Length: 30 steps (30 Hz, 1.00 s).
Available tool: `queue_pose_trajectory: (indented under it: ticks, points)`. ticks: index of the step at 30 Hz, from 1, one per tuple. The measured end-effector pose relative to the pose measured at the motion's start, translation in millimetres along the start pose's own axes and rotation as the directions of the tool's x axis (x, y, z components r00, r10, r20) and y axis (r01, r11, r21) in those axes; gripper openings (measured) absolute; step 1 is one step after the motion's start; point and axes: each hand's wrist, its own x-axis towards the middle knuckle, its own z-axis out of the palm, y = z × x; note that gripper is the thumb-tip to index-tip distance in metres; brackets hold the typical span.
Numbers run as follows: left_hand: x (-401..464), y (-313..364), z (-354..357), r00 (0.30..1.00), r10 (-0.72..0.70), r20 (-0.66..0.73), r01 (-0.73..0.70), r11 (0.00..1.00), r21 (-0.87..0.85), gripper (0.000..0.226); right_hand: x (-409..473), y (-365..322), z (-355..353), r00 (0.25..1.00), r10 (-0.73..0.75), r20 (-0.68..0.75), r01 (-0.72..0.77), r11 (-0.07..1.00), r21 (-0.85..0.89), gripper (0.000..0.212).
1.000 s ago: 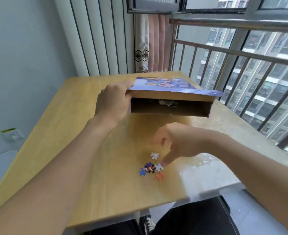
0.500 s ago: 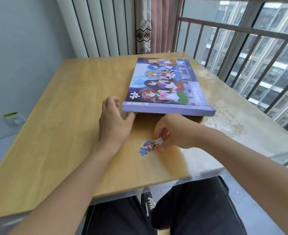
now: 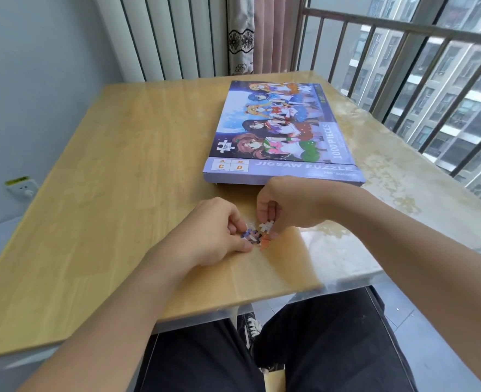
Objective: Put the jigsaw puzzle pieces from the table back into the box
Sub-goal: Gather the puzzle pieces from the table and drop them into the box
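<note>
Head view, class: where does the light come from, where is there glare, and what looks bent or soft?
Head view: daylight enters through the railing on the right; glare whitens the table at its near right corner; the wide lens bows the table's edges; the puzzle pieces between the hands look slightly soft.

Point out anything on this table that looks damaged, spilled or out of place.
The table has a blotchy, worn patch along its right side, beside the puzzle box, where the wood finish looks faded or peeled. A few loose puzzle pieces lie outside the closed box, under the fingers of both hands. Nothing looks spilled.
</note>
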Motion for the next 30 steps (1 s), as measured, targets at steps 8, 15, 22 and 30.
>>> queue_pose_trajectory:
  ticks: [8, 15, 22, 30]
  points:
    - [-3.0, 2.8, 2.1, 1.0, 0.022, -0.004, -0.022, 1.0, -0.007, 0.023, -8.1, 3.7, 5.8, 0.997, -0.027, -0.067, 0.033, 0.995, 0.094, 0.027]
    - [-10.3, -5.9, 6.4, 0.995, 0.047, -0.087, -0.064, 0.978, -0.199, 0.026, -8.3, 3.1, 6.8, 0.997, -0.039, -0.062, 0.048, 0.986, 0.162, 0.03]
    - [-7.4, -13.9, 1.1, 0.999, 0.005, -0.054, -0.027, 0.905, -0.425, 0.025, -6.5, -0.1, 3.5, 0.999, -0.011, -0.046, 0.013, 0.998, 0.055, 0.026]
    - [-10.0, -10.8, 5.1, 0.991, -0.05, -0.126, -0.01, 0.901, -0.434, 0.008, -6.2, -3.7, 2.4, 1.0, -0.017, 0.004, 0.017, 1.0, -0.009, 0.015]
